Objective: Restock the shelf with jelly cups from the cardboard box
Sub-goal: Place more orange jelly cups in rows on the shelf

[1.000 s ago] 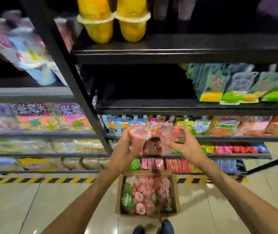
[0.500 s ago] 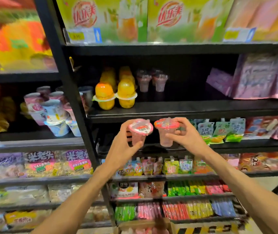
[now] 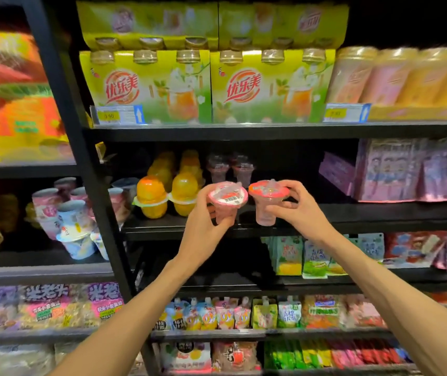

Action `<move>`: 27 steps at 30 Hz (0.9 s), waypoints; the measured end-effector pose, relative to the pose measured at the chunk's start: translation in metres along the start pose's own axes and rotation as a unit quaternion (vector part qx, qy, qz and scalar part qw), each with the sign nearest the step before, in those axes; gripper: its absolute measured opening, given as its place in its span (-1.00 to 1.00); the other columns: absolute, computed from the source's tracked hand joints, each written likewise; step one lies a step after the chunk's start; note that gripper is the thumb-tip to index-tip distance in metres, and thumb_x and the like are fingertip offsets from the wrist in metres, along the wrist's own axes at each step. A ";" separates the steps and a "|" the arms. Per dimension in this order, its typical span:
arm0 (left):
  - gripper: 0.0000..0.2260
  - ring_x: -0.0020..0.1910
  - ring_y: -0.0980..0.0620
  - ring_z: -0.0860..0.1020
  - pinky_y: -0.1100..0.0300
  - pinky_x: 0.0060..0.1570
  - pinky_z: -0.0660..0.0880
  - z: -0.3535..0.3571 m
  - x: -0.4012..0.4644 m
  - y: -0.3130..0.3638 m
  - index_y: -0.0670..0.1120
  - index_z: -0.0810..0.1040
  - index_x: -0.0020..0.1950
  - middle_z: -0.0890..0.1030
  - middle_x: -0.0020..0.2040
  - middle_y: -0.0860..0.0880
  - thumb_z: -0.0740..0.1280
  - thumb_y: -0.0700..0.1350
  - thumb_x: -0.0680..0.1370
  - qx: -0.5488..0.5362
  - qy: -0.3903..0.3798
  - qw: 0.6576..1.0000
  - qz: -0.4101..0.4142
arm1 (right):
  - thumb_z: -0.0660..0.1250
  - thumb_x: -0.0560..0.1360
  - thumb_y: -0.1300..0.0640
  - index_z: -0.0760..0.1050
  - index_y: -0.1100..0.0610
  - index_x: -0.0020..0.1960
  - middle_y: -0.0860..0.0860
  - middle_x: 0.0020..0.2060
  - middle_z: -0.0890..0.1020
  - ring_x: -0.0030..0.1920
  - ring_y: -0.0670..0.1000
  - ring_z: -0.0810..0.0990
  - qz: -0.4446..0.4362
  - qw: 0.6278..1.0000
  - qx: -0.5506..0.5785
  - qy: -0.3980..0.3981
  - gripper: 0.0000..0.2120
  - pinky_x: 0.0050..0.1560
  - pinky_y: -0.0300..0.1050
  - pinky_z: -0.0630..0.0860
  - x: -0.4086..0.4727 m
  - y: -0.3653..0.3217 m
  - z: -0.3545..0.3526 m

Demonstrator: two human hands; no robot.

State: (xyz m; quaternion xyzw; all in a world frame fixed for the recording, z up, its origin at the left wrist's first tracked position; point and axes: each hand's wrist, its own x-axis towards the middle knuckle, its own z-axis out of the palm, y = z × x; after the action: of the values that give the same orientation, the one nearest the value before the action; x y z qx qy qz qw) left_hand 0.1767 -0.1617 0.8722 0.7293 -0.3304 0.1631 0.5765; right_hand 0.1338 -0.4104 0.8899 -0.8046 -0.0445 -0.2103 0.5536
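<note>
My left hand (image 3: pixel 203 226) grips a pink jelly cup (image 3: pixel 227 200) with a barcode on its lid, tilted toward me. My right hand (image 3: pixel 297 210) holds a second pink jelly cup (image 3: pixel 267 204) with a red lid, upright. Both cups hover side by side just in front of the black middle shelf (image 3: pixel 380 213). Two more pink jelly cups (image 3: pixel 230 168) stand at the back of that shelf. The cardboard box is out of view.
Orange jelly cups (image 3: pixel 168 194) stand on the same shelf, left of my hands. Purple snack bags (image 3: pixel 407 169) fill its right end. Green drink packs (image 3: pixel 211 88) sit one shelf up; pouches (image 3: pixel 306 256) below. A black upright post (image 3: pixel 81 147) divides the shelving.
The view has tilted up from the floor box to the upper shelves. Both hands have lifted the two cups to the level of the middle shelf.
</note>
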 end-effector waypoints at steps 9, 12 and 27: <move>-0.36 0.21 0.15 0.58 -0.05 0.20 0.60 0.040 0.037 -0.042 0.12 0.29 0.43 0.53 0.27 0.21 0.48 -0.23 0.46 0.054 0.023 0.995 -0.079 | 0.55 0.48 0.25 0.36 0.05 0.42 0.02 0.33 0.54 0.11 -0.08 0.71 0.010 1.000 -0.009 -0.015 -0.40 0.17 -0.12 0.62 0.044 0.038 -0.002; -0.33 0.20 0.13 0.58 -0.04 0.20 0.60 0.044 0.042 -0.057 0.12 0.24 0.46 0.53 0.27 0.19 0.46 -0.25 0.47 0.070 0.025 0.993 -0.096 | 0.53 0.50 0.29 0.33 0.09 0.43 0.03 0.33 0.54 0.15 -0.12 0.69 0.018 1.000 -0.002 -0.016 -0.40 0.08 -0.28 0.58 0.050 0.051 -0.001; -0.49 0.08 -0.17 0.60 -0.18 0.05 0.59 0.074 0.079 -0.080 -0.08 0.24 0.33 0.56 0.16 -0.11 0.48 -0.15 0.55 0.237 0.124 0.948 -0.172 | 0.53 0.53 0.13 0.19 -0.09 0.54 -0.13 0.33 0.54 0.23 -0.16 0.62 0.000 0.999 -0.025 -0.021 -0.27 0.30 -0.10 0.57 0.059 0.076 0.006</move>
State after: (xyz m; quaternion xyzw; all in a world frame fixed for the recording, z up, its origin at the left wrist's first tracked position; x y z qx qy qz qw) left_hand 0.2769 -0.2456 0.8414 0.8644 -0.0780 0.2245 0.4430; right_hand 0.2124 -0.4437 0.8449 -0.8223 -0.0508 -0.1941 0.5325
